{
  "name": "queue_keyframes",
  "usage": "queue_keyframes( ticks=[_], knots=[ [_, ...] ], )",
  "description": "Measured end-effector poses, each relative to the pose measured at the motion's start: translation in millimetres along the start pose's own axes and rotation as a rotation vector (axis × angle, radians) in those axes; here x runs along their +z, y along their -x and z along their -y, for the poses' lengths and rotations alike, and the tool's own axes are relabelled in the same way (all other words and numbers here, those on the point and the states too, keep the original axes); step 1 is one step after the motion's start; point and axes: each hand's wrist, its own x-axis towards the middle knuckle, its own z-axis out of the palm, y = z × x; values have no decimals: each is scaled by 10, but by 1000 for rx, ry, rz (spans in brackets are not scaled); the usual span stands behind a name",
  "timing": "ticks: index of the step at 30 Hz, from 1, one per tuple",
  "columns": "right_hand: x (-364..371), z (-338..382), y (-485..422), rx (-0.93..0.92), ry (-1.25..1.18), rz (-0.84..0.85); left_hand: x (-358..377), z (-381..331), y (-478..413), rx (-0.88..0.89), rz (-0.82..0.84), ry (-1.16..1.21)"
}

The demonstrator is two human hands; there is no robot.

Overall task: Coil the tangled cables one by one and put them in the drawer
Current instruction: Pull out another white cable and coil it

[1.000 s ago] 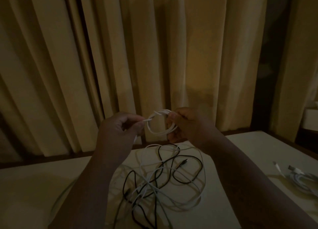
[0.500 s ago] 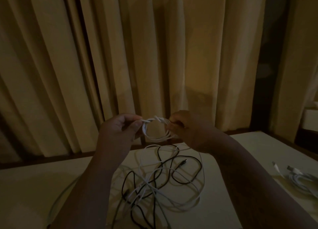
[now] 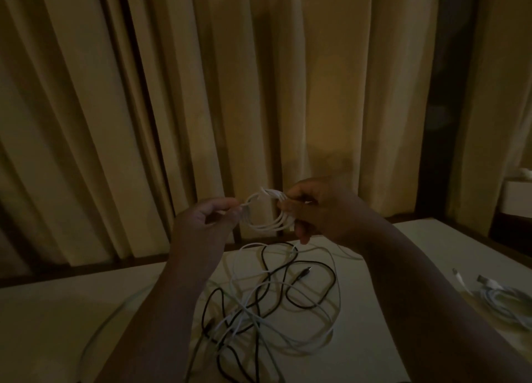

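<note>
White coil [image 3: 266,211] held up between hands: left hand [image 3: 205,224] pinches its 9 o'clock edge, right hand [image 3: 321,213] grips its 3 o'clock side. Tangled cables [image 3: 273,299] on worktop [image 3: 57,325] at 6 o'clock.

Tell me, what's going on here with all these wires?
A person holds a white cable, wound into a small coil, above the table. The right hand grips one side of the loops; the left hand pinches the other side. Below, a tangle of black and white cables lies on the table, not yet sorted. Another white bundle lies to the right. No drawer shows.
</note>
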Motion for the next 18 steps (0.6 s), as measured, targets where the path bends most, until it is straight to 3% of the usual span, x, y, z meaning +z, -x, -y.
queue_keyframes(
  ticks=[7,14,18],
  knots=[
    [64,-10,-33,34,-111,-22,-4,-29,-2,-44,99,-31],
    [76,-64,-62,80,-185,13,7,-73,0,-241,163,107],
    [82,-147,-86,138,-172,-72,13,-81,-1,-360,177,229]
  ],
)
